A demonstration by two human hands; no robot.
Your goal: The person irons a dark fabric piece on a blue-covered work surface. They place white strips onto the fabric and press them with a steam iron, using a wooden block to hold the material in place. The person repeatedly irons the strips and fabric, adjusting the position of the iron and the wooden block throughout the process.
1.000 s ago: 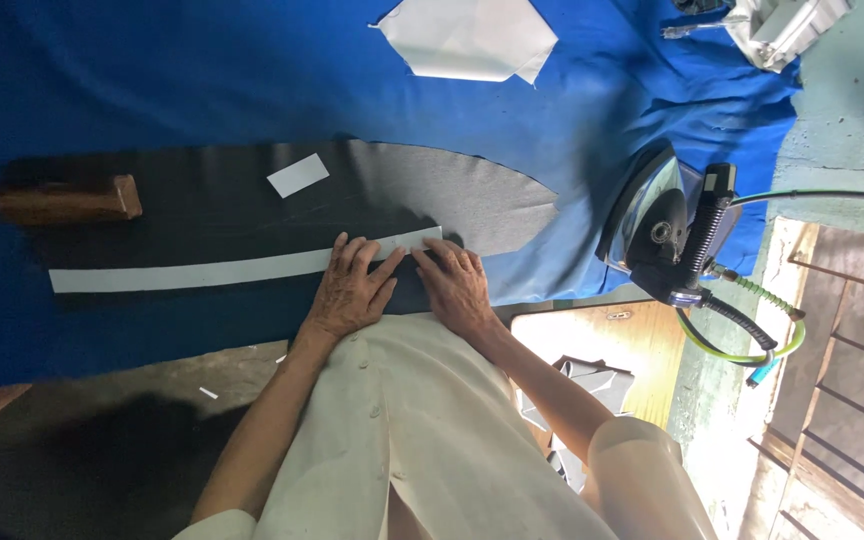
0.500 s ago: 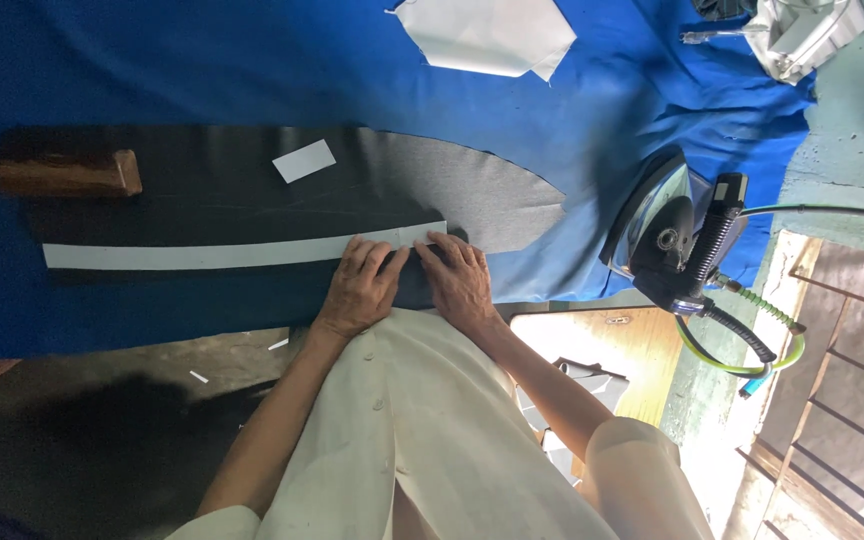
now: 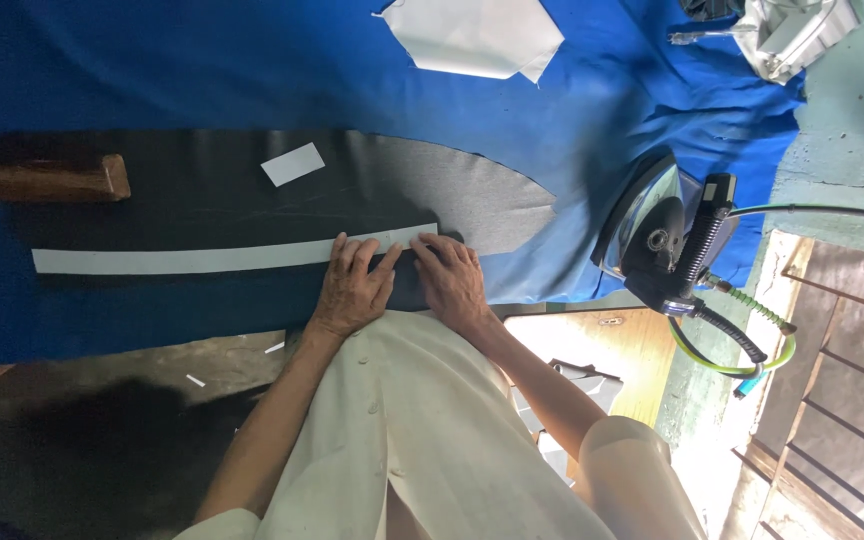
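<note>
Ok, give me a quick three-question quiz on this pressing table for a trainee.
1. True or false: the left hand and the right hand both lie flat on the dark fabric piece.
2. Where is the wooden block? A: at the far left end of the dark fabric piece. B: under the hands. C: on the floor.
3. What tool stands on the right edge of the blue cloth?
Key: 1 true; 2 A; 3 the iron.

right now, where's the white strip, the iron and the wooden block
white strip (image 3: 202,259): head view, on its long middle stretch across the dark fabric.
iron (image 3: 652,235): head view, on its shiny soleplate side.
wooden block (image 3: 52,180): head view, on its brown top face.
</note>
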